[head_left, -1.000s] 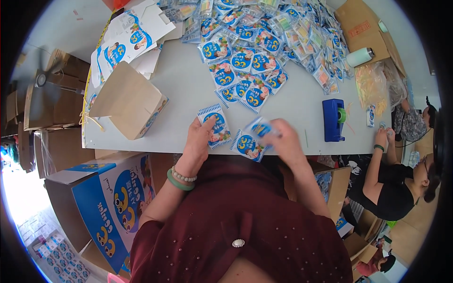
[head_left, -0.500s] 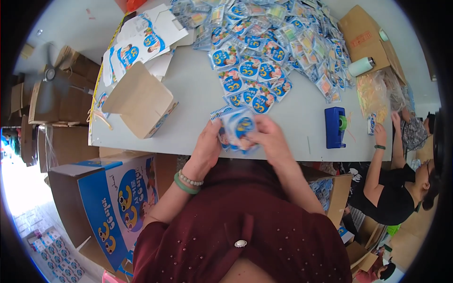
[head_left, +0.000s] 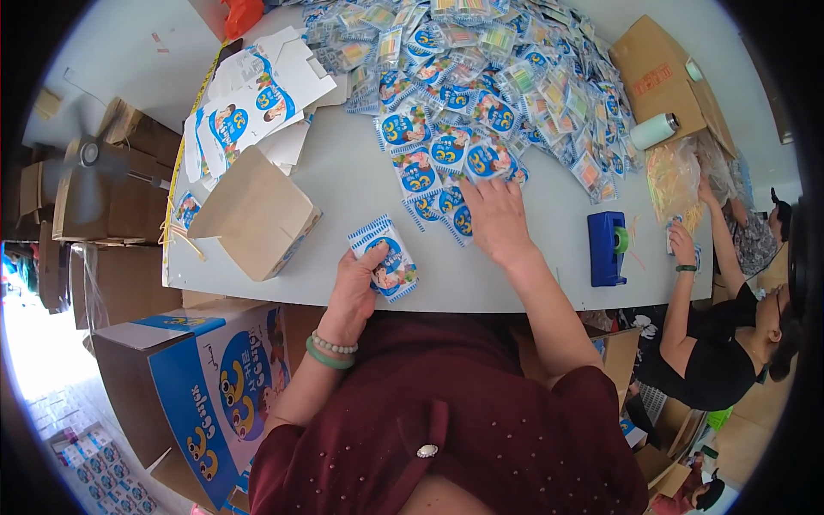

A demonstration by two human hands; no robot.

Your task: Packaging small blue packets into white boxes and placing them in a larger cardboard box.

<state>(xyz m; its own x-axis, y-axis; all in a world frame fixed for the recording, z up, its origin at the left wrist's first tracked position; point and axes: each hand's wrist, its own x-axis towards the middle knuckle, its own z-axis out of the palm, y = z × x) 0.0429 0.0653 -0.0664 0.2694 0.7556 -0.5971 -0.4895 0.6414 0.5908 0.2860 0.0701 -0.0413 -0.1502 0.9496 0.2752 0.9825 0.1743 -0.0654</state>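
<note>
While my left hand (head_left: pixel 350 290) is gripping a printed sachet (head_left: pixel 396 273), long axis slanting away leftward, my right hand (head_left: pixel 502 227), the nearer, is touching the loose sachets (head_left: pixel 448 151) ahead. Whether it's pinching one, I'm not telling from this angle.

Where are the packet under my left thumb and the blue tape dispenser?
Packet (head_left: pixel 395 266), head view: on its printed front.
Blue tape dispenser (head_left: pixel 603 254), head view: on its blue body.

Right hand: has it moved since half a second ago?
Yes: judged against the tape dispenser, the right hand has moved forward, to the packets.
</note>
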